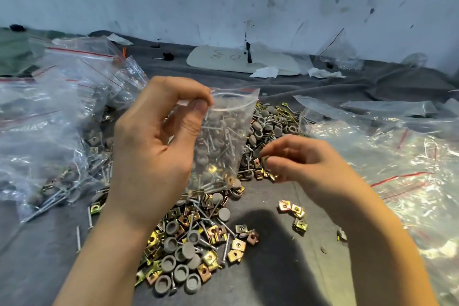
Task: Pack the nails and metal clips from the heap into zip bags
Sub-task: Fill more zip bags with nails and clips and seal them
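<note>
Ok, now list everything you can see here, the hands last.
zip bag: one, clear, part-filled with nails, caps and clips, held up at centre
heap: one, silver nails, grey caps, gold clips, on the cloth under and behind the bag
loose clips: a few, gold, right of the heap
filled bags: many, clear with red strips, left
flat bags: many, clear with red strips, right
cloth: one, dark grey, under everything
board: one, white, by the wall
paper scraps: two, white, near the board
left hand: pinches the bag's top edge
right hand: pinches gold held clips
</note>
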### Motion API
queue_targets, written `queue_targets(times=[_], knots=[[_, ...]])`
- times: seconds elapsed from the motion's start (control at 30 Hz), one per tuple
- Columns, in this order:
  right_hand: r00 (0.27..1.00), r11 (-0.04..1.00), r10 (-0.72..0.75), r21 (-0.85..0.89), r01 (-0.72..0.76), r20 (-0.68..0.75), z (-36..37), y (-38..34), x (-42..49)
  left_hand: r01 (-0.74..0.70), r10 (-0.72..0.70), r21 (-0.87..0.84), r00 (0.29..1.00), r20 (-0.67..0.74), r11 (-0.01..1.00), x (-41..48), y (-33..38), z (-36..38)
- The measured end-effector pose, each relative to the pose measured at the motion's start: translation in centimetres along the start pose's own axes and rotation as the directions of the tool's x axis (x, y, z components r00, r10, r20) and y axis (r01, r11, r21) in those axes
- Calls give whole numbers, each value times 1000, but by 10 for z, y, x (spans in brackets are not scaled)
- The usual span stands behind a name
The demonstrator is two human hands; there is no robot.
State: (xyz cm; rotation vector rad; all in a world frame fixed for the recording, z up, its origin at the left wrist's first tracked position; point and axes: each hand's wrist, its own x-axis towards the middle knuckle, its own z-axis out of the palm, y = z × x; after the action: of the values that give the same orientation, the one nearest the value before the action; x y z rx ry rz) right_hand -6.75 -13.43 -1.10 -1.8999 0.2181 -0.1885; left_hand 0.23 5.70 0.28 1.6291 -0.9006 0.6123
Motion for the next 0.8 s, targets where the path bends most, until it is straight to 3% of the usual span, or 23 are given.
queue_targets(times=[0.1, 0.2, 0.3, 0.53, 0.8], knots=[[955, 952, -191, 195, 237, -228, -4, -12, -6, 4, -2, -16, 996, 90, 1000, 0, 2, 1], [833, 864, -378, 169, 474, -404, -1, -28, -13, 3, 4, -44, 986, 165, 999, 0, 4, 3], [740, 796, -520, 73, 601, -426, 5, -39, -20, -6, 28, -95, 972, 233, 995, -1, 7, 7], [748, 819, -570, -169, 548, -340, 13, -37, -18, -64, 92, -107, 956, 280, 992, -2, 8, 11], [751, 819, -573, -213, 532, -328, 8, -35, -16, -38, 68, -115, 960, 270, 993, -3, 7, 11]])
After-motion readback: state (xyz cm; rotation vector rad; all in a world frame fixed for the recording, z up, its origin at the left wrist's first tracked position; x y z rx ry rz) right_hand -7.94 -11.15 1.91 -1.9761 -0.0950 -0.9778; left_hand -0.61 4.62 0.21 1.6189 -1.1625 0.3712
